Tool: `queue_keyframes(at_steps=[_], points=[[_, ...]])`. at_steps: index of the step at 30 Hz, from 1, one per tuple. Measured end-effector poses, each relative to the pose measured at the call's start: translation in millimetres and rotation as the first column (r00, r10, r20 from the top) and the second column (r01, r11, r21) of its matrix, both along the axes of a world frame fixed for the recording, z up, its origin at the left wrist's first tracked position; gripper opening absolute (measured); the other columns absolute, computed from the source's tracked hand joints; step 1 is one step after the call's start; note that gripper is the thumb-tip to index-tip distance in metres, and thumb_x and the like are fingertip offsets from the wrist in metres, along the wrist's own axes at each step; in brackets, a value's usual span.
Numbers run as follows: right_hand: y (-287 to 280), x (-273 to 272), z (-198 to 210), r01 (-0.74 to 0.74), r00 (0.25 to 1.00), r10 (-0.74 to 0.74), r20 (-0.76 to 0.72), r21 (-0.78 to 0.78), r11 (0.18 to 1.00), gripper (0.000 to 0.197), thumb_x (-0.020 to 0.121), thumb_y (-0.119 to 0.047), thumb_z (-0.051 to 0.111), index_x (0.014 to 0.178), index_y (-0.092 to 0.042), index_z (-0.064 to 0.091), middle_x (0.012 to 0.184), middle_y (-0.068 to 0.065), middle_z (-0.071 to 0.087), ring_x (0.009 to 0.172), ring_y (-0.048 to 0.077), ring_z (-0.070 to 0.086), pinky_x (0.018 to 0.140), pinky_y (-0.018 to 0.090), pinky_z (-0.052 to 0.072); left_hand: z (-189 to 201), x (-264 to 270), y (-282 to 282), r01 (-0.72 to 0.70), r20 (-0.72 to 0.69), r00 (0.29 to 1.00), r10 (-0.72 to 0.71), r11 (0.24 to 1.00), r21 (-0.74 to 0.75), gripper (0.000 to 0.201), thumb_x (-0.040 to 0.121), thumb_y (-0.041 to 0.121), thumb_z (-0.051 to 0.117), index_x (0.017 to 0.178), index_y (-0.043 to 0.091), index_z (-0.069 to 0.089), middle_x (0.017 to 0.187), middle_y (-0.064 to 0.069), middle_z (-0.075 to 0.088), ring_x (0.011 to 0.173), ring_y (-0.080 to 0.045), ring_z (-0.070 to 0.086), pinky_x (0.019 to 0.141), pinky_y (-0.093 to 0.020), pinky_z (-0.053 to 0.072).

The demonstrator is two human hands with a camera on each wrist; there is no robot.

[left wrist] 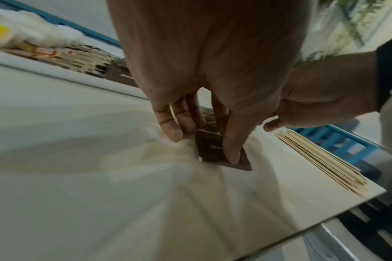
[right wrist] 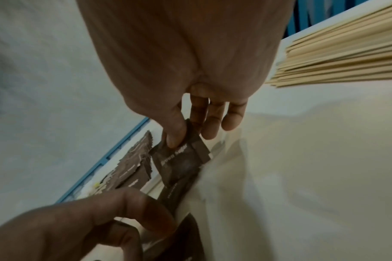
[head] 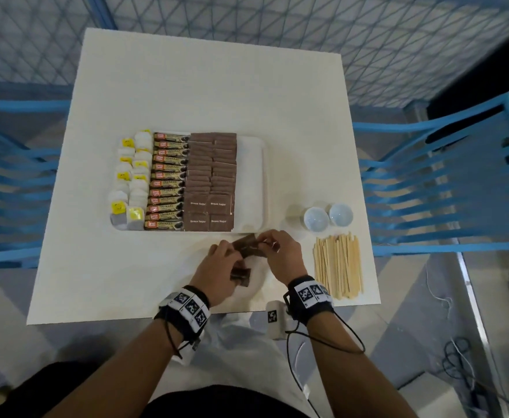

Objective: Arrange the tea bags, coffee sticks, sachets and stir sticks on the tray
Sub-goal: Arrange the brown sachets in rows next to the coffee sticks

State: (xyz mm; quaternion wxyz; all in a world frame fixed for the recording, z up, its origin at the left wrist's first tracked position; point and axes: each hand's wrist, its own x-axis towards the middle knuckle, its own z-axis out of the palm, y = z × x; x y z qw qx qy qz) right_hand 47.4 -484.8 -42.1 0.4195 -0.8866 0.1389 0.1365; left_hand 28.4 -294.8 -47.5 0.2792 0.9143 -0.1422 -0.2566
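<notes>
From the head view, your left hand (head: 221, 267) and right hand (head: 280, 254) pinch brown paper sugar sachets (head: 248, 247) just before the white rectangular tray (head: 260, 176), which carries white tea bags (head: 132, 179), gold coffee sticks (head: 168, 182) and more sachets. Pale wooden stir sticks (head: 337, 263) lie on the white table (head: 217, 86), beside two clear cups (head: 327, 218).

At your left wrist, thumb and fingers (left wrist: 168, 123) grip a sachet against the tabletop.

At your right wrist, thumb and forefinger pinch a "Brown Sugar" sachet (right wrist: 179, 164) narrowly.
</notes>
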Motion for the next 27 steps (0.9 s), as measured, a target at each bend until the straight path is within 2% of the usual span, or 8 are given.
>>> queue_keyframes(at_steps=[4,8,11,15,18,20,24,27], points=[[8.8,9.0,-8.2,-0.08,0.995,0.079,-0.058,-0.028,0.996,0.022,0.083,-0.021,0.079,0.103,-0.018,0.07,0.102,0.001,0.067,0.087,0.012,0.062,0.074,0.004,0.043,0.3,-3.1,7.8,-0.133,-0.038,0.99,0.133,0.991,0.01,0.04,0.076,0.018,0.079,0.111,0.02,0.06,0.11,0.003,0.058,0.106,-0.023,0.046,0.086,-0.033,0.042],[19.5,5.6,-13.1,-0.019,0.998,0.014,-0.065,-0.077,0.997,0.043,0.072,-0.032,0.088,0.108,-0.014,0.07,0.104,-0.001,0.066,0.092,0.013,0.063,0.085,0.023,0.051,-0.2,-5.6,19.7,-0.329,-0.108,0.94,0.324,0.944,-0.032,0.036,0.083,0.017,0.078,0.114,0.021,0.061,0.101,0.009,0.053,0.103,-0.018,0.05,0.089,-0.034,0.047],[24.9,5.2,-12.9,-0.006,0.997,-0.001,-0.074,-0.096,0.995,0.042,0.071,-0.029,0.089,0.107,-0.014,0.07,0.103,0.0,0.065,0.093,0.015,0.062,0.083,0.021,0.046,-2.0,-1.6,26.6,-0.412,-0.129,0.907,0.401,0.908,-0.071,0.024,0.086,0.019,0.077,0.109,0.019,0.069,0.102,0.003,0.06,0.097,-0.02,0.058,0.089,-0.036,0.052],[26.3,10.6,-8.9,-0.03,0.992,0.014,-0.128,-0.123,0.992,0.041,0.073,-0.024,0.087,0.107,-0.012,0.068,0.111,0.003,0.057,0.1,0.02,0.057,0.09,0.024,0.046,4.3,8.0,26.8,-0.56,-0.132,0.827,0.547,0.821,-0.106,0.011,0.091,0.024,0.075,0.095,0.017,0.068,0.096,-0.001,0.062,0.085,-0.017,0.059,0.076,-0.021,0.042],[29.3,11.9,-7.8,-0.03,0.989,0.011,-0.15,-0.128,0.991,0.036,0.074,-0.02,0.086,0.103,-0.013,0.067,0.109,0.003,0.059,0.1,0.02,0.056,0.087,0.022,0.044,10.2,13.9,26.6,-0.619,-0.157,0.784,0.601,0.777,-0.116,0.012,0.091,0.024,0.075,0.092,0.02,0.064,0.094,0.002,0.066,0.084,-0.015,0.061,0.076,-0.018,0.041],[32.8,9.7,-9.0,0.027,0.988,-0.041,-0.147,-0.092,0.995,0.034,0.072,-0.017,0.087,0.098,-0.016,0.066,0.102,0.001,0.066,0.097,0.02,0.061,0.084,0.024,0.051,13.0,17.3,28.3,-0.655,-0.197,0.753,0.628,0.742,-0.139,0.012,0.091,0.024,0.075,0.094,0.018,0.065,0.09,0.005,0.068,0.083,-0.012,0.063,0.075,-0.017,0.042],[37.5,8.2,-1.0,0.137,0.973,-0.123,-0.195,0.06,0.989,0.034,0.07,-0.014,0.09,0.095,-0.012,0.067,0.084,-0.005,0.068,0.077,0.01,0.066,0.06,0.005,0.045,17.9,24.1,32.5,-0.696,-0.235,0.715,0.658,0.702,-0.152,0.009,0.093,0.022,0.072,0.097,0.02,0.063,0.087,0.012,0.064,0.079,0.0,0.058,0.064,-0.009,0.04],[39.9,17.1,11.0,0.12,0.976,-0.076,-0.206,0.209,0.97,0.03,0.071,-0.016,0.091,0.095,-0.012,0.072,0.083,-0.002,0.075,0.076,0.013,0.072,0.068,0.018,0.054,21.7,34.3,39.3,-0.731,-0.315,0.679,0.663,0.649,-0.212,0.01,0.098,0.017,0.066,0.106,0.017,0.061,0.093,0.005,0.068,0.076,-0.002,0.065,0.06,-0.011,0.051]])
